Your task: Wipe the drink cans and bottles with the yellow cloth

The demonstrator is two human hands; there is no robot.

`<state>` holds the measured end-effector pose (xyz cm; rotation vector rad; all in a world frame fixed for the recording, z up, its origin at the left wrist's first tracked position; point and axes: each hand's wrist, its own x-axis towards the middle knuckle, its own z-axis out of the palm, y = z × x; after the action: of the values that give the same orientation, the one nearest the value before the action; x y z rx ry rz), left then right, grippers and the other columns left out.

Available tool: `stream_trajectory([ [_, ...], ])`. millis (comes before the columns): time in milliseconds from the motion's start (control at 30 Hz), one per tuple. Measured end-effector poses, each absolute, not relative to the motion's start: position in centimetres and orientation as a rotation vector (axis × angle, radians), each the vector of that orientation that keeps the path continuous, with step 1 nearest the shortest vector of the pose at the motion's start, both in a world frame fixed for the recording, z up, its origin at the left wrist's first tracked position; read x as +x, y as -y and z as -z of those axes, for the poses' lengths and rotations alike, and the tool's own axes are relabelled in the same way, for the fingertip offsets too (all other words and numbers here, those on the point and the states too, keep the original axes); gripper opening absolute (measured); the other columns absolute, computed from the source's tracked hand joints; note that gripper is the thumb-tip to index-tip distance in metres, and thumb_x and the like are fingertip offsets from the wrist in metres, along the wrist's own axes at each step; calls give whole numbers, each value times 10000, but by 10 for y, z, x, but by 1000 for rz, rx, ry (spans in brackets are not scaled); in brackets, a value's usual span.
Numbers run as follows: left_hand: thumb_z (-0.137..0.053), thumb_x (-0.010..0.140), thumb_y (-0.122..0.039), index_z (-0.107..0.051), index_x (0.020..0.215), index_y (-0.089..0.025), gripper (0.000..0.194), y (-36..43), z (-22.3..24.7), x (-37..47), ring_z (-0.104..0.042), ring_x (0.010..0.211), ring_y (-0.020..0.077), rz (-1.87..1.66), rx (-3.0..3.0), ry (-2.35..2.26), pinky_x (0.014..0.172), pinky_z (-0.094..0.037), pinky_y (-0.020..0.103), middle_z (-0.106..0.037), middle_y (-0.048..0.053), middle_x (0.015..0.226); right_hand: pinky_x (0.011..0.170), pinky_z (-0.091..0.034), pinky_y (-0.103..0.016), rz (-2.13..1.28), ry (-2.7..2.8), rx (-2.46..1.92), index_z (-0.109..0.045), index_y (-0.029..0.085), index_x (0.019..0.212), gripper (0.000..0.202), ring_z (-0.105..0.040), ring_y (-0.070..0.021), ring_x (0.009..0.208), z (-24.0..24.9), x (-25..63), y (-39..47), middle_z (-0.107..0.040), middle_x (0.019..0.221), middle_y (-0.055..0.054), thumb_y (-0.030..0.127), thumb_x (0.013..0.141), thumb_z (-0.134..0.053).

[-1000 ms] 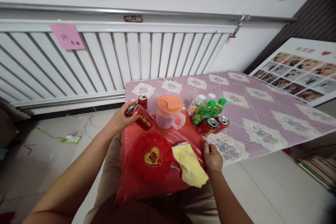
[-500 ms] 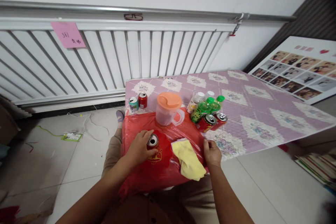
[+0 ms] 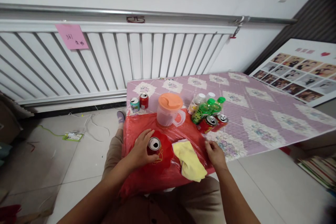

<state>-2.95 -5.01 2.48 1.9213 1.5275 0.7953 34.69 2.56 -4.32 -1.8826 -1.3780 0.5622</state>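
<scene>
Held can (image 3: 154, 143) part-hidden, photo board (image 3: 301, 71) cropped

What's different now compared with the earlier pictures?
The left hand brought a red can nearer from the left side of the table; tilted before, it now looks upright over the red plate, hand still around it. The teal can, hidden at first, now shows. Pitcher and yellow cloth stayed put; the right hand remains by the red sheet.

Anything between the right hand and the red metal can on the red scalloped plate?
Yes: on the red plastic sheet, the crumpled yellow cloth lies between the right hand and the red metal can. The left hand is around the can's left side.
</scene>
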Motion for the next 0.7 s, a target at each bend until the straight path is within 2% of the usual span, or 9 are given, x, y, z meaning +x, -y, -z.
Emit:
stream_trajectory([
  [100,-748,669,-226,-328,1483,-204,916,48,-23,-37,-327,1453,305,-786,1925,-1411,1217,-265,512,-375,148,1544,777,-479,-387,-542,1346,-1856,-635,211,800,480,-643,-264,795,35,344,-20,-731,837,-108,665,714,-506],
  [267,-698,696,-187,-408,1432,-202,792,44,-15,-35,-445,1383,293,-810,1879,-1364,1195,-320,507,-489,148,1464,863,-483,-404,-558,1327,-1754,-640,204,871,444,-646,-270,885,20,320,-13,-730,934,-120,619,759,-528],
  [533,-748,671,-192,-501,1332,-211,706,50,-5,-25,-505,1296,291,-929,1861,-1486,1130,-398,509,-549,131,1355,935,-488,-416,-727,1335,-1523,-621,190,1128,500,-636,-266,1054,-13,263,-35,-692,1148,-129,578,813,-592],
  [700,-761,657,-171,-502,1323,-243,719,51,-2,-23,-514,1280,287,-969,1833,-1504,1113,-413,499,-550,117,1344,942,-496,-396,-806,1271,-1416,-585,220,1197,524,-626,-239,1089,-26,231,-65,-677,1179,-92,598,834,-582],
])
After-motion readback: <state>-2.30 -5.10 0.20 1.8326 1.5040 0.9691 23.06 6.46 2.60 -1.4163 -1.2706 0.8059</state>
